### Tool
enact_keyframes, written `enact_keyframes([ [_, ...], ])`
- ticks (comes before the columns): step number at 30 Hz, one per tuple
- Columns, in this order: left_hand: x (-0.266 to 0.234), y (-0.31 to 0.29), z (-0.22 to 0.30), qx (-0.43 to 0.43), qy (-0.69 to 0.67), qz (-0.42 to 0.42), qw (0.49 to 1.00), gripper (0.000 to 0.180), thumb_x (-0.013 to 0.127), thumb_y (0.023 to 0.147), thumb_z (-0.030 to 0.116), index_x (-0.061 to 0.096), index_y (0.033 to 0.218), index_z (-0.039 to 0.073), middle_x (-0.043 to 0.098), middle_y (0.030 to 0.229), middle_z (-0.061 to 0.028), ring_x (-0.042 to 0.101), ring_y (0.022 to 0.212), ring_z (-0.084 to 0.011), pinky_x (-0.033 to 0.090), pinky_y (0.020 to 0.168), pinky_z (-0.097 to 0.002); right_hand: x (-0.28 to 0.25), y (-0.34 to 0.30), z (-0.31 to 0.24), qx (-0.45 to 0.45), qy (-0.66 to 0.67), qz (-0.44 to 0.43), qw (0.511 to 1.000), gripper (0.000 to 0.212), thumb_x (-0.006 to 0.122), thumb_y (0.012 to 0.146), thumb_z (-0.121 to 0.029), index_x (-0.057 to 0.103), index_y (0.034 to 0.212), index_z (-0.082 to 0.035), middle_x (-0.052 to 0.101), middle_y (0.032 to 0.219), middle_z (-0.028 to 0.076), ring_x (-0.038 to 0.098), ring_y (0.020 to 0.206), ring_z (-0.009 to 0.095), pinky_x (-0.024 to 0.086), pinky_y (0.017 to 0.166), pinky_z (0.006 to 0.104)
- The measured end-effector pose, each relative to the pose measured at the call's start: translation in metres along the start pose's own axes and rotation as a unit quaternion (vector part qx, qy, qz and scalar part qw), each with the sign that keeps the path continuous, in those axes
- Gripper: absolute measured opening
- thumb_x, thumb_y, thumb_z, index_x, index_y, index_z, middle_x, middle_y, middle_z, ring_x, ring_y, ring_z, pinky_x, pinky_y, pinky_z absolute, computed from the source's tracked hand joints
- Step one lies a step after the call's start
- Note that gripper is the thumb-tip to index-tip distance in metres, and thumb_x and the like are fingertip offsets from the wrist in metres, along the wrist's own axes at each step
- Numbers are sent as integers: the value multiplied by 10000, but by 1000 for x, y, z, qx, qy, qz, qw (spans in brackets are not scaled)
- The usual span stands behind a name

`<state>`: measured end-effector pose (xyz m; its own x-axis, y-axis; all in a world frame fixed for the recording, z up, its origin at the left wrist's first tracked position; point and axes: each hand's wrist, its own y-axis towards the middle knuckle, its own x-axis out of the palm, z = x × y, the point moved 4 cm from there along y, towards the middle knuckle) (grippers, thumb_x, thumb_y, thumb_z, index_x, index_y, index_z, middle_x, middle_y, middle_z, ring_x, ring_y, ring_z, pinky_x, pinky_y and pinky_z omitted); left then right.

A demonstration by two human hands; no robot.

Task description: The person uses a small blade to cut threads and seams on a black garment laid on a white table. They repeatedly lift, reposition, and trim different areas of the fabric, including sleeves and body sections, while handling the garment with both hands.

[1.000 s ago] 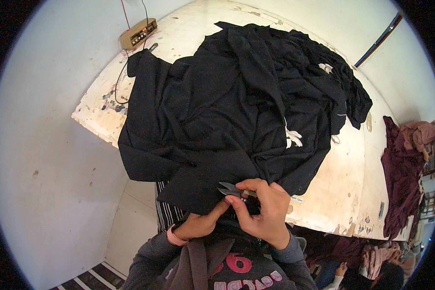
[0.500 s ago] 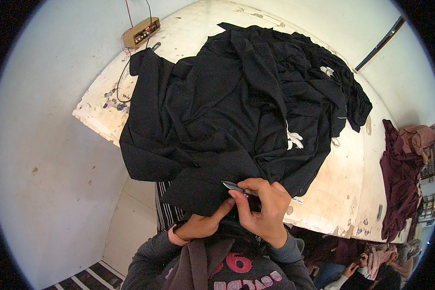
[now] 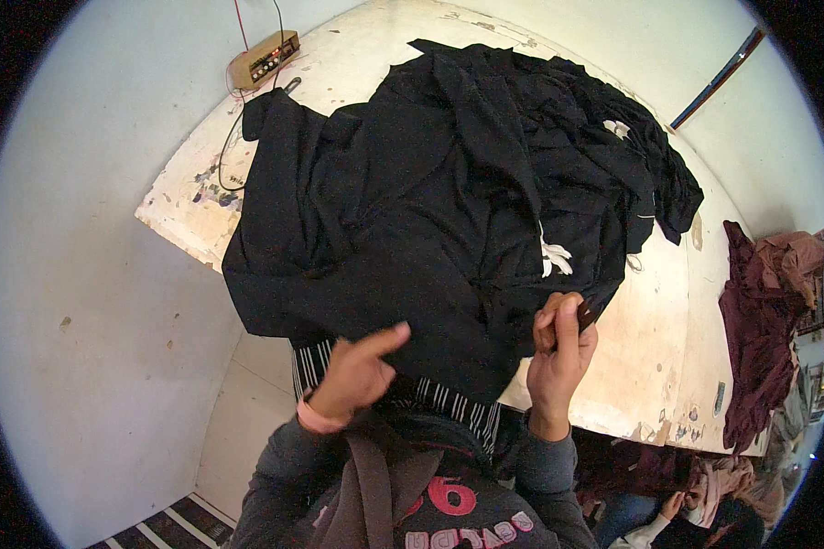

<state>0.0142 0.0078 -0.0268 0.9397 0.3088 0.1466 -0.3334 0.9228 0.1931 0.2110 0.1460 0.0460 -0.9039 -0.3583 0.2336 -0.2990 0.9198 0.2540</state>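
A large heap of black cloth (image 3: 412, 183) lies crumpled over the pale table, its near edge hanging toward my lap. My left hand (image 3: 352, 375), a pink band at its wrist, is over this near edge; the index finger points out, the others curl loosely and hold nothing. Right of it, my right hand (image 3: 560, 361) is raised by the cloth's near right edge, its fingers closed on small dark thread snips (image 3: 587, 317). Only part of the snips shows past the fingers. White strips (image 3: 555, 256) lie on the cloth just beyond this hand.
The worn pale table (image 3: 650, 366) has chipped edges. At the back left sits a tan box with knobs (image 3: 265, 62), cords attached. Maroon cloth (image 3: 755, 339) hangs over the table's right side. At the lower right another person's hand (image 3: 673, 505) shows.
My right hand has moved right and up with the snips, away from the cloth edge. My left hand has let go of the cloth and shifted left and up; the folded flap has dropped flat.
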Motion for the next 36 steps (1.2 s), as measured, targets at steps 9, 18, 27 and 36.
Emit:
enact_keyframes([
  [9, -51, 79, -50, -196, -467, 143, 850, 327, 539, 1010, 37, 566, 1289, -131, 584, 1380, -237, 595, 1253, -329, 433, 1150, -465, -14, -18, 23, 38, -199, 6, 979, 200, 666, 1001, -165, 648, 864, -21, 576, 726, -54, 415, 635, 8, 312, 564, 207],
  [18, -45, 80, -45, -162, -482, 135, 850, 325, 538, 1029, 125, 599, 1295, -50, 648, 1325, -182, 632, 1198, -331, 468, 1105, -480, -1, -54, 56, 2, -444, -44, 895, 293, 853, 818, -220, 643, 799, -17, 600, 637, 91, 553, 559, 143, 411, 526, 286],
  [27, 32, 5, -15, -200, -321, 39, 925, 342, 627, 1016, 250, 589, 1247, 0, 685, 1198, -102, 670, 1125, -245, 571, 945, -426, 1, -51, 51, 126, -153, -55, 979, 216, 789, 909, -136, 634, 817, -17, 510, 666, -56, 423, 631, 28, 318, 555, 222],
  [36, 45, 14, 8, -252, -210, 65, 943, 345, 699, 993, 284, 602, 777, 33, 596, 707, -3, 603, 650, -56, 570, 658, -240, 22, -60, -24, -327, -510, -102, 789, 301, 851, 720, -210, 752, 984, -104, 527, 669, -38, 503, 533, 141, 296, 500, 289],
])
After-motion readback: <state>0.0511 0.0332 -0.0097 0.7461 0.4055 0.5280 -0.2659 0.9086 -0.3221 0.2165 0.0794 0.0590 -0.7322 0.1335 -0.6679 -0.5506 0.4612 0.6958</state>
